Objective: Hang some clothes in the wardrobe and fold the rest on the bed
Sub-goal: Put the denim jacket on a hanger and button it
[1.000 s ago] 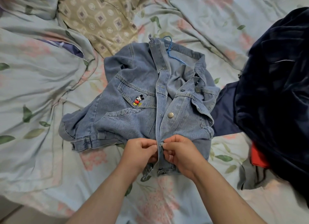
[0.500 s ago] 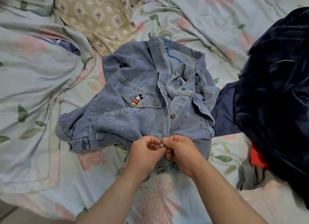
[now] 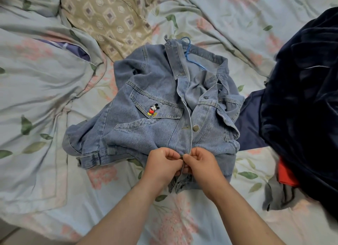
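Observation:
A light blue denim jacket [image 3: 146,116] with a cartoon mouse patch lies front-up on the bed. A blue hanger [image 3: 190,56] pokes out of its collar. One metal button [image 3: 196,128] sits fastened at mid-front. My left hand [image 3: 161,164] pinches the left front edge near the hem. My right hand [image 3: 203,164] pinches the right edge against it. Both hands meet at a lower button, which my fingers mostly hide.
The bed has a pale floral sheet [image 3: 45,107]. A beige patterned pillow [image 3: 109,19] lies beyond the jacket. A dark navy velvet garment [image 3: 301,107] is heaped at the right, with red cloth [image 3: 287,175] and grey cloth [image 3: 276,199] under it.
The two front edges of the jacket have come together at the lower button. My hands have stayed at the same spot, fingers working closer.

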